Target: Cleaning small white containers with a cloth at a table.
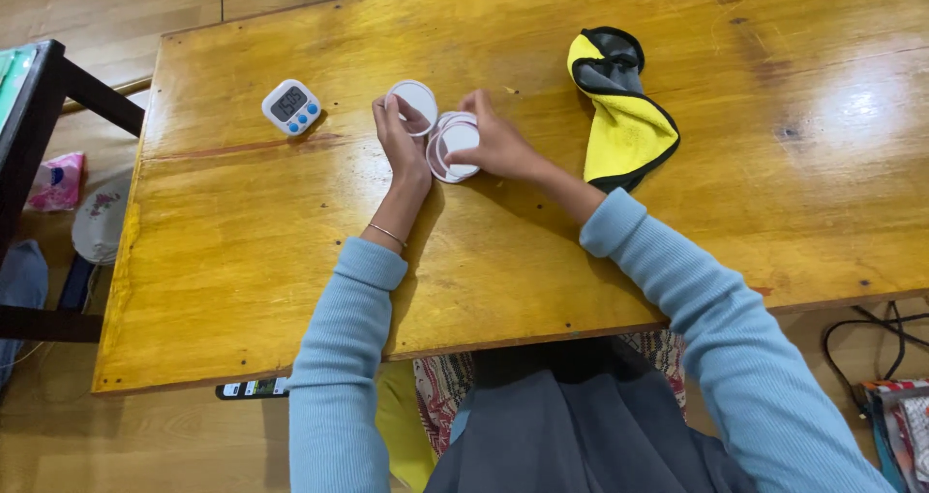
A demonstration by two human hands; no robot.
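Observation:
My left hand [400, 140] holds one round white disc with a thin rim [414, 99], tilted up off the table near its far side. Just right of it, my right hand [495, 145] grips a small stack of the same white round discs [455, 145], held on edge just above the wooden table [290, 261]. The two hands are close together near the middle of the table. Both arms wear light blue sleeves, and a thin bracelet sits on my left wrist.
A small white digital timer with blue buttons [291, 106] lies to the left of the hands. A yellow and grey cloth with black edging [619, 106] lies to the right. A dark side table [39, 106] stands at far left; cables [881, 338] lie on the floor at right.

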